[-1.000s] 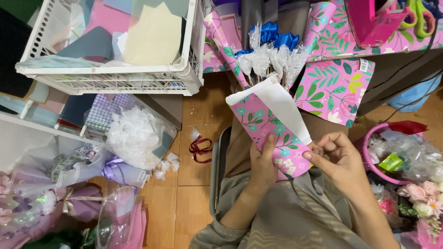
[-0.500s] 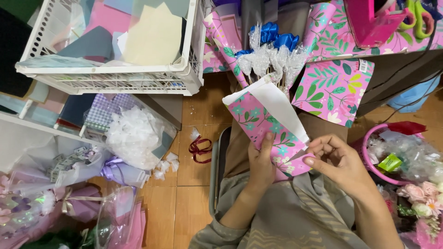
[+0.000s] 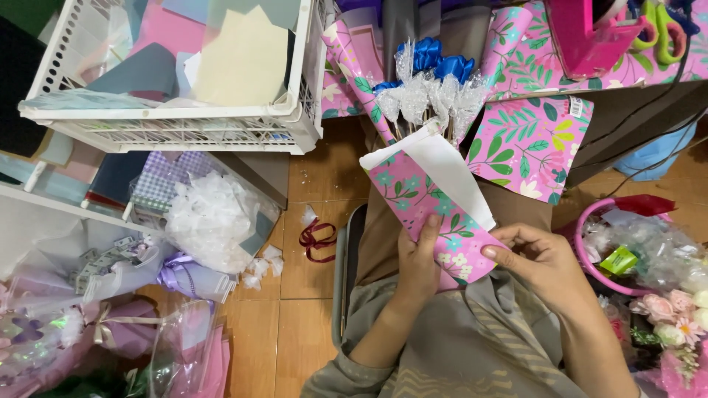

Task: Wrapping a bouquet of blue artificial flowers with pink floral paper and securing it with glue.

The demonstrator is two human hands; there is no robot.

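**A:** So where's the cone sitting? Centre of the frame?

**B:** Yep. The pink floral paper cone [image 3: 431,214] sits over the lap, its narrow end low centre, its white-lined mouth opening toward upper centre. The left hand [image 3: 417,264] is closed around the lower part, thumb up on the printed face. The right hand [image 3: 542,264] pinches the cone's lower right edge between thumb and fingertips.

**A:** Any room around it?

**B:** Tight up top. The blue roses on sticks [image 3: 426,81] poke out just past the mouth, and a flat floral paper sheet [image 3: 527,144] hangs right of it (touching or not, can't tell). The white crate [image 3: 184,125] fills the upper left. Left of centre there's bare wooden floor [image 3: 310,295] with a dark red ribbon scrap [image 3: 317,239]. The pink basket [image 3: 590,254] crowds the right edge, near the right hand.
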